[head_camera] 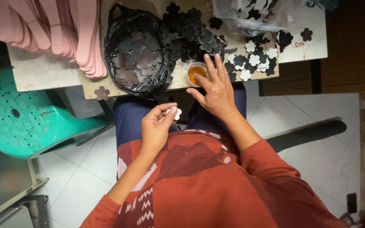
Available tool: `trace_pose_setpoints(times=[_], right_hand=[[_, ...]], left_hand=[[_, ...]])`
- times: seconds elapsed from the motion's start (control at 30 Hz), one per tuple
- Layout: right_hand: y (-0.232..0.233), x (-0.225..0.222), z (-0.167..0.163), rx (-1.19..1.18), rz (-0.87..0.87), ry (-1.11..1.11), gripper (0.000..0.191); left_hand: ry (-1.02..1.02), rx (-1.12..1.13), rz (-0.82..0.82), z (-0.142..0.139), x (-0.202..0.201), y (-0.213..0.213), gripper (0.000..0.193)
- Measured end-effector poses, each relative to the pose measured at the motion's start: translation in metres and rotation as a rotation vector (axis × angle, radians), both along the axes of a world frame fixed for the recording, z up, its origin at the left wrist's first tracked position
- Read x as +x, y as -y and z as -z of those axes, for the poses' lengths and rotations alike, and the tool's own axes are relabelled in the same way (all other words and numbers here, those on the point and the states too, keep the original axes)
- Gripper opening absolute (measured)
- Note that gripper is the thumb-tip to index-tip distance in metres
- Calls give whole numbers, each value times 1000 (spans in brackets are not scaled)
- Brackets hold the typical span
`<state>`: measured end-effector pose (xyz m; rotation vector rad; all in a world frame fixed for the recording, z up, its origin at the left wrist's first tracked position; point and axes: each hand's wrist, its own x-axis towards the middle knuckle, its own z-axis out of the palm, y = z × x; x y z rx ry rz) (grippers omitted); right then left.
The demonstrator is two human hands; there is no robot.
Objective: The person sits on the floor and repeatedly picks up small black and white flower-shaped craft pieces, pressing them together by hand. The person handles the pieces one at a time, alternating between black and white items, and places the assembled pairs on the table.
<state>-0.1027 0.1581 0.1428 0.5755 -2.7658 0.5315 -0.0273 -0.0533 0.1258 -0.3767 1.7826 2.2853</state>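
My left hand point(157, 124) is held over my lap and pinches a small white flower-shaped foam piece point(176, 112) between thumb and fingertips. Farther forward, my right hand point(216, 90) reaches to the table's front edge with fingers spread. Its index finger touches the rim of a small round cup of amber glue point(195, 72). Beyond the cup lies a heap of black flower cut-outs point(191, 31), and several white and black flower pieces point(254, 59) are scattered to the right of it.
A black plastic bag point(138, 52) filled with dark flower cut-outs sits on the worktable point(43, 74). Stacked pink sole-shaped sheets point(55, 29) lie at the far left. A clear bag of pieces point(254, 14) is at the top right. A green plastic chair point(26, 122) stands left.
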Motion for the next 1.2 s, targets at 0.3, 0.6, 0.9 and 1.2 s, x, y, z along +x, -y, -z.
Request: trace_pose_setpoints(times=[0.3,0.6,0.9,1.2], right_hand=[[11,-4,8,9,-6,6,48],[5,12,-2,-36,29,-37,44],[0,29,0,-37,32,-11,46],[-3,38,-1,-17,-6,-19,44]], left_hand=[[121,78,17,12,-2,13,28],[114,105,-2,8,-3,21,36],[122,170,-3,5,-5,15,44],[140,157,-3,5,-4,13,45]])
